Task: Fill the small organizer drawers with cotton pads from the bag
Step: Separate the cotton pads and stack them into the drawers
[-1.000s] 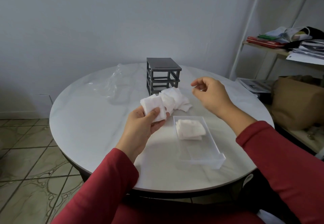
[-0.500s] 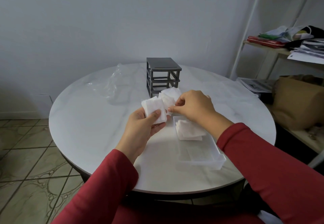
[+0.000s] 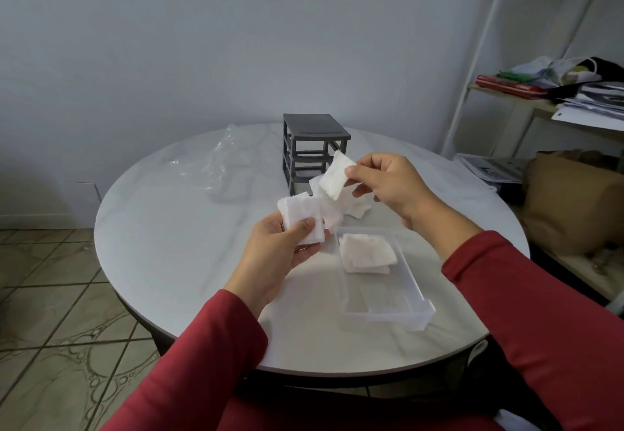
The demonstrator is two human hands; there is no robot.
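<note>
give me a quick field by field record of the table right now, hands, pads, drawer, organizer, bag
left hand: holds a stack of cotton pads
right hand: pinches a single pad, raised above the table
drawer: clear, out on the table, a few pads at its far end
loose pads: piled before the organizer
organizer frame: grey, slots empty
bag: clear, left of the frame

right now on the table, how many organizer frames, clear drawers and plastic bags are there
grey organizer frame: 1
clear drawer out on the table: 1
clear plastic bag: 1
total: 3
Cotton pads are too bunched to count; some lie in the drawer, some in each hand.
</note>
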